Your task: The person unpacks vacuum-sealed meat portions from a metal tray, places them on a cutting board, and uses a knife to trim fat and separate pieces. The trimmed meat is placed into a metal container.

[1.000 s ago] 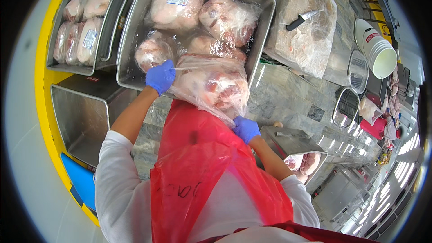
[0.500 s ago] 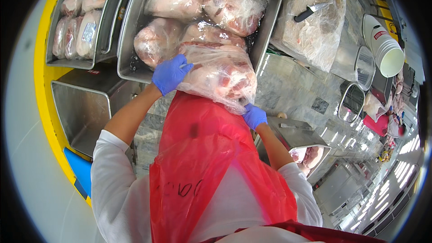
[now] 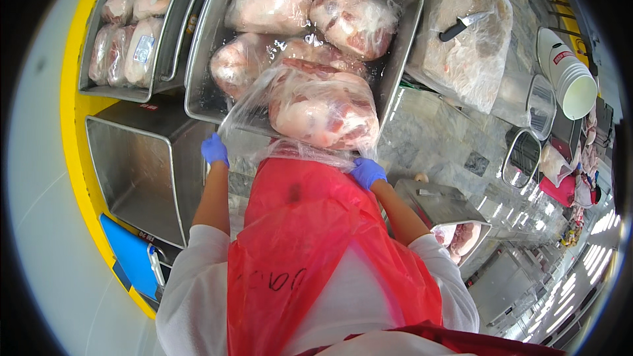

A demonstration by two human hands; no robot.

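A large piece of raw meat (image 3: 323, 112), pale fat with red patches, rests at the near edge of a metal tub, just above my red apron. Loose clear plastic bag (image 3: 247, 122) lies over it and spreads out toward my left side. My left hand (image 3: 215, 150), in a blue glove, is closed on the bag's left edge and draws it taut. My right hand (image 3: 367, 173), also blue-gloved, grips the bag's near right edge below the meat. Both hands' fingertips are partly hidden by the film.
The metal tub (image 3: 410, 33) holds several other wrapped meat pieces in liquid. Left of it stand another tub (image 3: 82, 69) of wrapped meat and a metal bin (image 3: 132, 171). A black-handled knife (image 3: 458, 27) lies on a plastic-covered slab (image 3: 475, 69) at right, near stacked white buckets (image 3: 577, 86).
My left hand has moved off the meat, left and nearer to me, stretching the bag outward. My right hand stays on the bag. The whole view has shifted slightly.
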